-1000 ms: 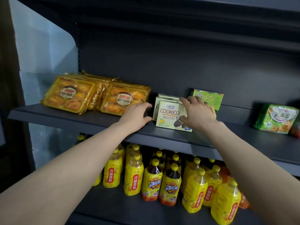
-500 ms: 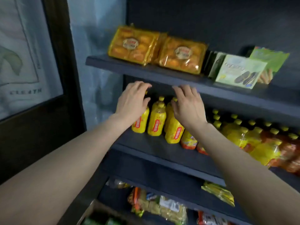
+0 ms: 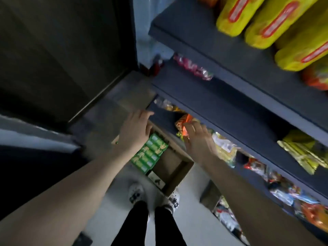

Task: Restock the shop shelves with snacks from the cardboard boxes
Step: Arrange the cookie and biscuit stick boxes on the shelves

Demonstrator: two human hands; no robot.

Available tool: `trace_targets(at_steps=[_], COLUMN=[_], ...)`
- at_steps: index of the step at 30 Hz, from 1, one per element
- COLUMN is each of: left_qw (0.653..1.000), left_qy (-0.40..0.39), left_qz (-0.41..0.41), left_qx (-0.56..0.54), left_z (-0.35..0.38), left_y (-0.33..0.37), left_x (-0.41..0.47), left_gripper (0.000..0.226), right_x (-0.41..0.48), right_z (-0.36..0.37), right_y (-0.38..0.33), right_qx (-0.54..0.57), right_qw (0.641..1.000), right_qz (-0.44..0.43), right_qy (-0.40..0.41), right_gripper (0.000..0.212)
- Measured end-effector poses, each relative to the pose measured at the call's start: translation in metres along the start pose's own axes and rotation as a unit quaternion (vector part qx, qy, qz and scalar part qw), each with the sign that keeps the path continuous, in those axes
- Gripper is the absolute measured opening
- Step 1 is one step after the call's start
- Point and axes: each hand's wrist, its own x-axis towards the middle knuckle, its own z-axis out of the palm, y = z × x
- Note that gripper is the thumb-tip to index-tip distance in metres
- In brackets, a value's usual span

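Head view has dropped from the top shelf to the cardboard box [image 3: 177, 172] on the floor, green snack boxes [image 3: 149, 153] inside. My left hand [image 3: 134, 132] hangs open above them. My right hand [image 3: 197, 139] curls by an orange packet [image 3: 182, 124]; I can't tell its grip. Next pickup looks due.

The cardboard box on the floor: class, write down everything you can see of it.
The box is brown cardboard, open at the top, standing on the pale floor at the foot of the shelves, just ahead of the person's shoes. A row of green packs fills its left side; the rest shows bare bottom, with a pale, dark-printed item in the near corner. The left hand hangs over its far end; contact cannot be told.
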Motion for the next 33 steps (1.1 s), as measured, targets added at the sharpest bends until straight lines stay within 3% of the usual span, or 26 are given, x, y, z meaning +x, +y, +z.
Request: trace_targets(at_steps=[6,10,17,22,28,33], left_qw=[0.981,0.975,0.979,0.982,0.987,0.988], left_qy=[-0.164,-0.198,-0.197,-0.176,-0.123,-0.112], left_qz=[-0.093,-0.090,-0.035,0.006,-0.006,-0.007], left_qx=[-0.052,-0.035,0.027,0.066,0.099,0.102], left_z=[0.145,0.239,0.385,0.459,0.491,0.493], left_y=[-0.060,-0.095,-0.161,-0.198,-0.214,-0.214], left_x=[-0.080,-0.115,-0.157,-0.173,-0.185,-0.187], left_gripper=[0.037,0.038,0.032,0.031,0.037,0.036], right_x=[-0.051,-0.083,-0.109,-0.126,-0.150,-0.146], right_z=[0.151,0.251,0.404,0.505,0.579,0.586], right_y=[0.007,0.025,0.043,0.039,0.027,0.031], right_qx=[0.037,0.029,0.063,0.042,0.031,-0.013], right_qw=[0.982,0.963,0.913,0.884,0.856,0.870], right_qz=[0.041,0.053,0.127,0.084,0.099,0.050], right_qy=[-0.182,-0.262,-0.383,-0.458,-0.507,-0.491], right_gripper=[0.032,0.031,0.035,0.042,0.058,0.075])
